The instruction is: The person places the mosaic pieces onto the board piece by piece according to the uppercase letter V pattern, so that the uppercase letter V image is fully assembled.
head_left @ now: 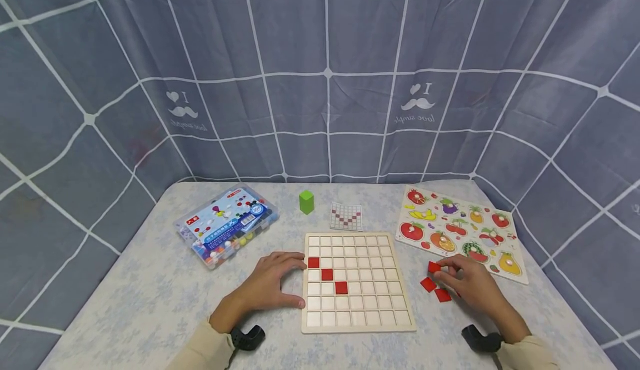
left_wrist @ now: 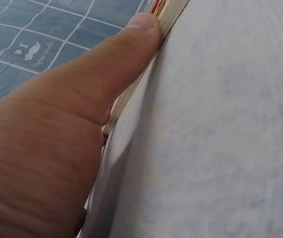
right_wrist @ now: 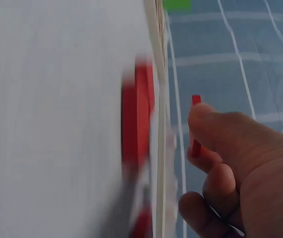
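A wooden grid board (head_left: 410,326) lies on the table with three red square tiles (head_left: 327,274) set in its cells along a diagonal. My left hand (head_left: 272,284) rests at the board's left side, fingers and thumb touching the edge; the left wrist view shows the thumb (left_wrist: 126,42) against the wooden rim. Between thumb and fingers my right hand (head_left: 470,281) pinches a red square tile (right_wrist: 196,148), lifted off the table in the right wrist view. Below that hand, two loose red tiles (head_left: 428,284) lie right of the board.
Behind the board lies a small pattern card (head_left: 346,216), with a green block (head_left: 306,201) to its left. A clear plastic box (head_left: 227,223) of colored pieces sits at the back left. The fruit puzzle board (head_left: 457,228) lies at the right, close to my right hand.
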Demonstrator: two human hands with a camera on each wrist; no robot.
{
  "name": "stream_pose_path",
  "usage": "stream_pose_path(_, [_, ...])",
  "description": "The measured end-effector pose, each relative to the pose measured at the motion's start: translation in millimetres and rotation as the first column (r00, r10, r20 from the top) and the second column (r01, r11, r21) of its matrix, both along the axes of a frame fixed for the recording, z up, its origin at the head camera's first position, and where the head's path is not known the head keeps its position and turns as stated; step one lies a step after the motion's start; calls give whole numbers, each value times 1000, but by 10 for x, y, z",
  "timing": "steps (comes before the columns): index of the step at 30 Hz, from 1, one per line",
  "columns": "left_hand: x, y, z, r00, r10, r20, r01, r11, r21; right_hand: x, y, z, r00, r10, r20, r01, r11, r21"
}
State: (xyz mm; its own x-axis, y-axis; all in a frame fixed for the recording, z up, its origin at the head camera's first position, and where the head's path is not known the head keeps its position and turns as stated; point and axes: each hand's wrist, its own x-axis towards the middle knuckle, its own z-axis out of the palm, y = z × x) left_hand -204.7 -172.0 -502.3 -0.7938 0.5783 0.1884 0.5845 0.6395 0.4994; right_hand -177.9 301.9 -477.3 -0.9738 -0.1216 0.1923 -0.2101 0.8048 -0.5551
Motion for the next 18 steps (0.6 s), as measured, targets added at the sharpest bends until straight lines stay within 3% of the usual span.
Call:
stream_pose_path(4, [5, -13, 8, 1000, 6, -1, -6, 1000, -3, -80, -304, -10, 995, 91, -47, -91, 996, 4])
stream_pose_path(8, [2, -15, 16, 1000, 7, 3, -7, 1000, -2, -150, -628, -21, 971, 215, -104, -216, 976, -3])
stream_pose_path(14, [8, -4, 18, 1000, 1, 6, -1, 1000, -1, -100, -1077, 1, 902, 426, -70, -430, 901, -55])
stream_pose_path(18, [6, 5, 26, 1000, 0, 4, 0, 1000, -9, -28, -1229, -35, 860, 507, -60, -510, 856, -88])
